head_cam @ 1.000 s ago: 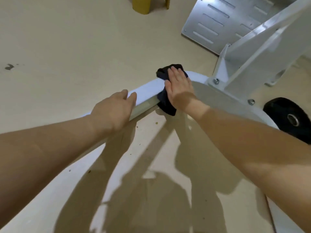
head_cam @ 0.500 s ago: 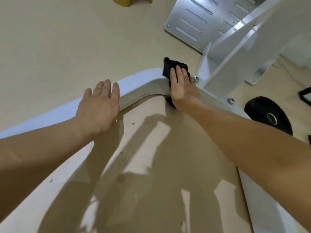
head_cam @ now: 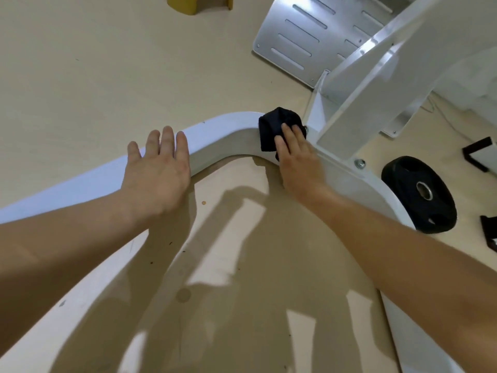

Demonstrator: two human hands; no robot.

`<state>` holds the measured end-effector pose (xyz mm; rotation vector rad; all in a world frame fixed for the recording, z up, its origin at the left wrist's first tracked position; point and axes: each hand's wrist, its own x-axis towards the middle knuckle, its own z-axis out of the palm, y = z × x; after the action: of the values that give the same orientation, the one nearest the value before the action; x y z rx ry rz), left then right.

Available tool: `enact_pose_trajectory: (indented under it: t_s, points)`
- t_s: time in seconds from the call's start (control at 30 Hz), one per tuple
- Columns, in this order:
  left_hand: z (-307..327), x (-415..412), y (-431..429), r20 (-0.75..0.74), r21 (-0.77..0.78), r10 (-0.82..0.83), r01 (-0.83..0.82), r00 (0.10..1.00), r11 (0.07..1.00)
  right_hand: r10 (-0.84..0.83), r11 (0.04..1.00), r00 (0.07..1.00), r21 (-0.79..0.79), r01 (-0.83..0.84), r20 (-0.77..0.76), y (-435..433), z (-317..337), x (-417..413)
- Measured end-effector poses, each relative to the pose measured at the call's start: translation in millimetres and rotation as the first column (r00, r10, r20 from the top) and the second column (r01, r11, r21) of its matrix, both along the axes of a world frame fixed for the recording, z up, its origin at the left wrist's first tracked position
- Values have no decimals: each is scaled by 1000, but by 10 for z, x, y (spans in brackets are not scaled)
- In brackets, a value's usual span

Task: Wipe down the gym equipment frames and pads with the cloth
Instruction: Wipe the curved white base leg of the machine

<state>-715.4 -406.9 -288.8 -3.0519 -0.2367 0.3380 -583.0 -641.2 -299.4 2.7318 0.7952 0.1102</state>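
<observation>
A white curved frame [head_cam: 220,130] of a gym machine lies low over the beige floor, bending from the left edge round to the right. A dark cloth [head_cam: 274,123] sits bunched on the bend, right beside the white upright post [head_cam: 357,103]. My right hand [head_cam: 298,157] presses the cloth against the frame with straight fingers. My left hand [head_cam: 158,170] rests flat on the frame to the left, fingers straight and spread, holding nothing.
A black weight plate [head_cam: 419,195] lies on the floor at the right. A silver slotted footplate [head_cam: 304,36] stands at the top behind the post. A yellow object [head_cam: 193,4] sits at the top edge. Bolts [head_cam: 359,163] stick out of the post's base.
My right hand has slid the cloth along the bend toward the upright post. My left hand let go of the frame's edge and now lies flat with fingers straight.
</observation>
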Motion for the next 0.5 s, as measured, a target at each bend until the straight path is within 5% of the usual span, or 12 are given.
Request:
enact_pose_trajectory:
  t_s: [0.13,0.27,0.4,0.5]
  points:
    - [75,14,51,-27,-26,-41,40,999,999,160,987,982,-38,-156,100,-348,217,159]
    - [260,37,252,-97,-133,-112,99,989,986,112,988,992,-109,-106,51,-1018,275,-18]
    - [361,84,197,-111,-135,-111,96,988,986,-377,926,925,-6,377,-53,-1785,532,-215]
    - [440,120,-13,-141,-111,-28,12,990,994,-509,810,849,256,528,-140,-1462,498,-137]
